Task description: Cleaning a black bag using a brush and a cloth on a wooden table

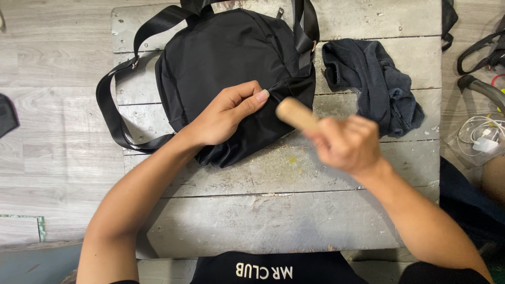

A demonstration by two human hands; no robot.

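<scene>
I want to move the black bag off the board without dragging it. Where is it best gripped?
Probably by the strap loop on the left side of the bag, coming from the left. It lies free and open on the board, while the left hand pinches the fabric on the right side and the right hand holds a wooden handle.

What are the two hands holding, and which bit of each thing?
The left hand pinches the black bag at a fold near its edge. The right hand, blurred, grips a wooden handle by one end; the rest is hidden.
</scene>
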